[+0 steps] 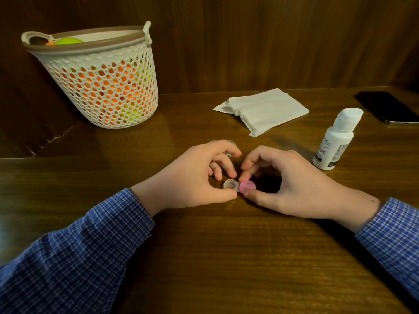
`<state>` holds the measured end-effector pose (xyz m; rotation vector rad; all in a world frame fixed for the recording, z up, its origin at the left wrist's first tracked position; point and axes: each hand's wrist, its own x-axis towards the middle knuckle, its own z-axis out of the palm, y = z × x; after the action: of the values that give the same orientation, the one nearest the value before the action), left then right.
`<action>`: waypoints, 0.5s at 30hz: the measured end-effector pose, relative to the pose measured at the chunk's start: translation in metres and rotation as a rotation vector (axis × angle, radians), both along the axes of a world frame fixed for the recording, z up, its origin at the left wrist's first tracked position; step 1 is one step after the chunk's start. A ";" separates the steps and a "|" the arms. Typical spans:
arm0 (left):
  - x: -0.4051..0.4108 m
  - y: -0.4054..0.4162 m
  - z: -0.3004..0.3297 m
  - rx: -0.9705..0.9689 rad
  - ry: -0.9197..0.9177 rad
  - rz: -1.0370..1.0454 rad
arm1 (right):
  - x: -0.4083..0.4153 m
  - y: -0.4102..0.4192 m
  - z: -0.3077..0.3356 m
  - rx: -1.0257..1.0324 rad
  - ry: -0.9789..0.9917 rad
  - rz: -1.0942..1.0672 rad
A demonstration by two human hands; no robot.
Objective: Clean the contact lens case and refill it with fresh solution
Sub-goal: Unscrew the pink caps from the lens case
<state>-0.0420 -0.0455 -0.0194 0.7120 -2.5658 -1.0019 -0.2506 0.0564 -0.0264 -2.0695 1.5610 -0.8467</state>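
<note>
A small clear contact lens case point(231, 185) lies on the wooden table between my hands. Its left well is open; its right well carries a pink cap point(248, 186). My left hand point(195, 175) pinches the left end of the case between thumb and fingers. My right hand point(285, 177) pinches the pink cap with thumb and forefinger. A clear loose cap point(223, 142) lies just behind my left hand, partly hidden by it. A white solution bottle point(335, 140) with its cap on stands to the right.
A stack of white tissues point(263, 109) lies behind the hands. A white mesh basket point(102, 78) holding orange and green things stands at the back left. A black phone point(390, 107) lies at the far right by the wall.
</note>
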 end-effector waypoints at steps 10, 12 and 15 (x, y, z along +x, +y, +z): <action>-0.002 0.005 0.002 -0.005 0.034 0.066 | 0.002 0.000 0.004 0.017 0.203 -0.125; -0.002 0.006 0.002 0.003 0.033 0.081 | 0.004 0.000 0.003 0.028 0.183 -0.122; -0.002 0.007 0.002 0.006 0.025 0.097 | 0.006 0.001 0.003 0.024 0.162 -0.099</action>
<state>-0.0444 -0.0381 -0.0177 0.8117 -2.4822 -0.9812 -0.2447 0.0569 -0.0232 -2.1033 1.7621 -0.7048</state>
